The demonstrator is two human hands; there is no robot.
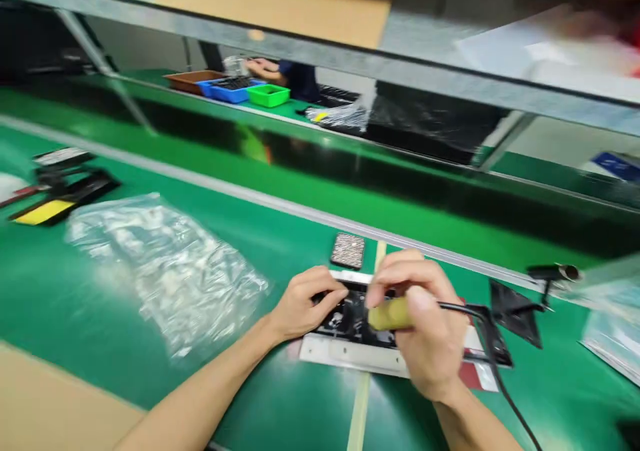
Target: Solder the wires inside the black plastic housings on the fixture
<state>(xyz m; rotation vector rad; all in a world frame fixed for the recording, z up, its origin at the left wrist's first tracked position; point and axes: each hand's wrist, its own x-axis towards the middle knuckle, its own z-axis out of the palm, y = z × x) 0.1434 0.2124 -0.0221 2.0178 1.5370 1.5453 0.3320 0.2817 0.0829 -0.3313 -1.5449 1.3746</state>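
A black panel (350, 317) with pale edge plates (345, 349) lies flat on the green bench. My right hand (425, 317) is closed around the yellow handle of a soldering iron (393, 314), whose black cable runs back past my wrist. The iron's tip is hidden. Over the panel's left end rests my left hand (307, 301), fingers curled, thumb and forefinger close together on the black surface. Anything between those fingertips is too small to make out. Just behind the panel sits a small square pad with a speckled grey top (349, 250).
Left of my hands lies a crumpled clear plastic bag (175, 271). An iron stand (555, 274) stands to the right. Black and yellow parts (65, 191) lie at far left. A shelf (320, 44) crosses above. Beyond it, a person's hands (265, 69) are near coloured bins (269, 96).
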